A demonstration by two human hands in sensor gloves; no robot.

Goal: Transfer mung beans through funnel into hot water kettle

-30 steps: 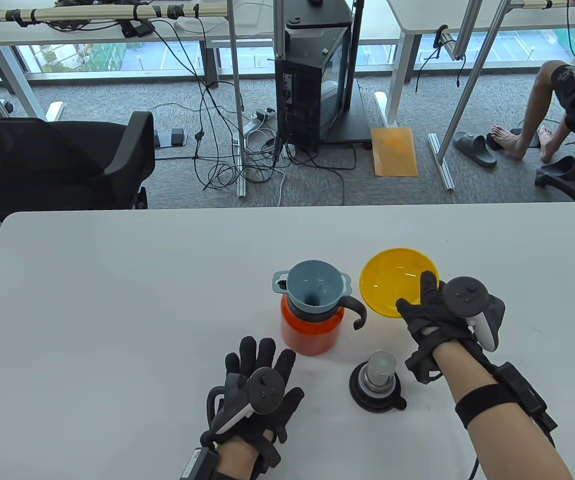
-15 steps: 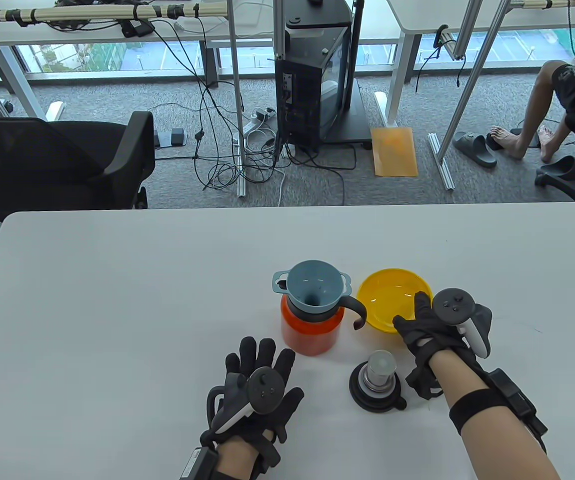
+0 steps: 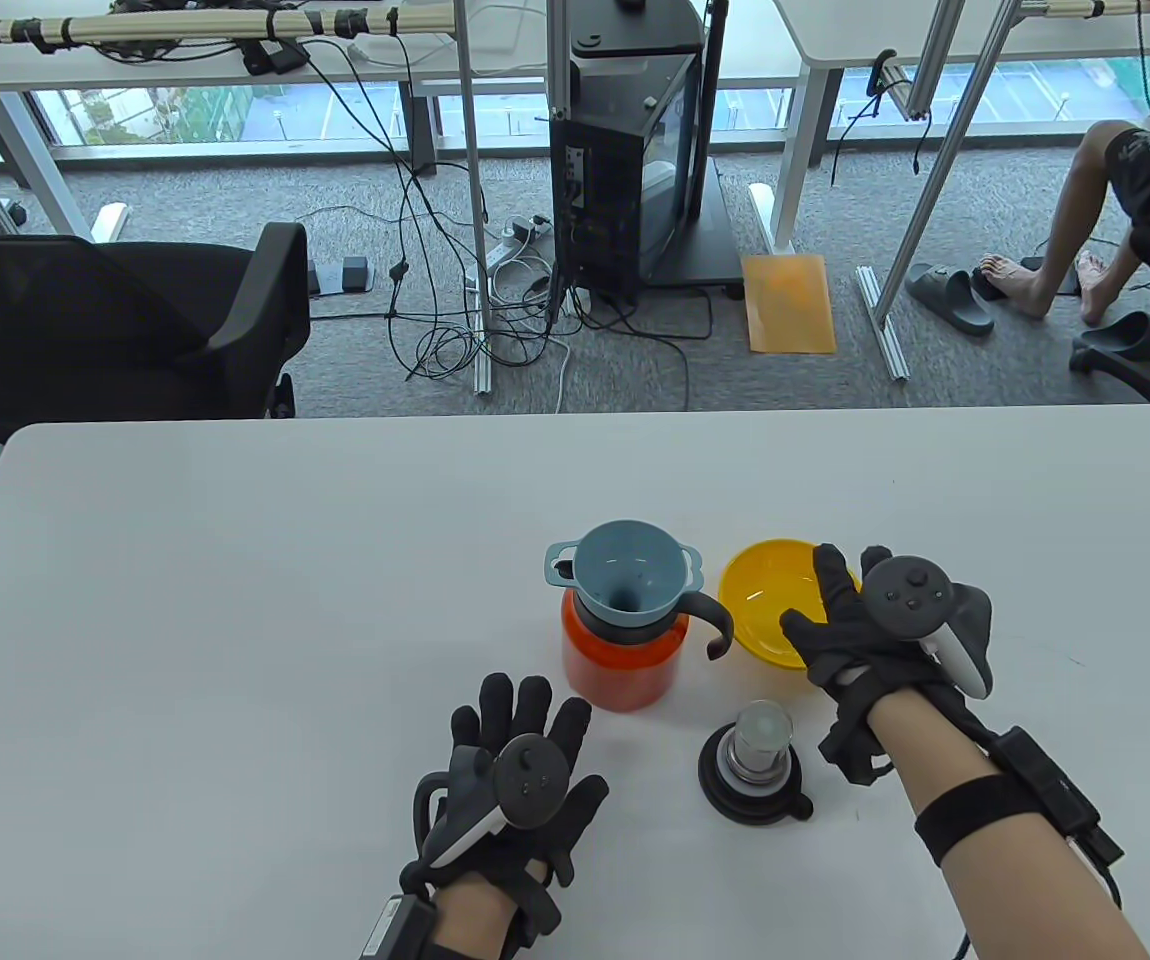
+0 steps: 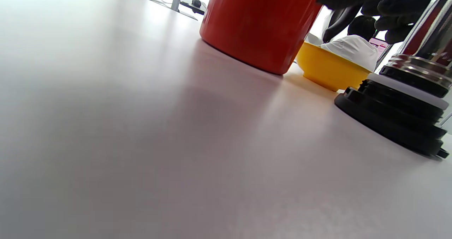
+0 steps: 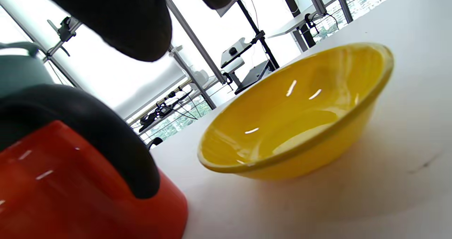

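Two gloved hands are working near the front edge of the table (image 3: pixel 235 560), and the next move is turning on the right one. The right hand (image 3: pixel 875 630) is hovering over the near right rim of the yellow bowl (image 3: pixel 765 600), fingers spread wide and gripping nothing; the right wrist view is showing fingertips (image 5: pixel 116 23) lifted clear above the bowl, which is sitting flat on the table and looking empty, with no mung beans visible anywhere. Just to the bowl's left, the orange kettle (image 3: pixel 620 660) is standing upright with the blue funnel (image 3: pixel 627 580) seated in its mouth, its black handle (image 3: pixel 715 625) curving toward the bowl. The kettle's lid (image 3: pixel 757 765) is resting upside down nearer the front edge, between the two hands. The left hand (image 3: pixel 515 790) is lying flat and open on the table, in front of the kettle and slightly left of it. Judging from this, the pouring is looking finished, and what is remaining is lifting the funnel out. The funnel is lying to the left of the right hand and straight beyond the left hand, its spout axis vertical, so either hand could be reaching it.
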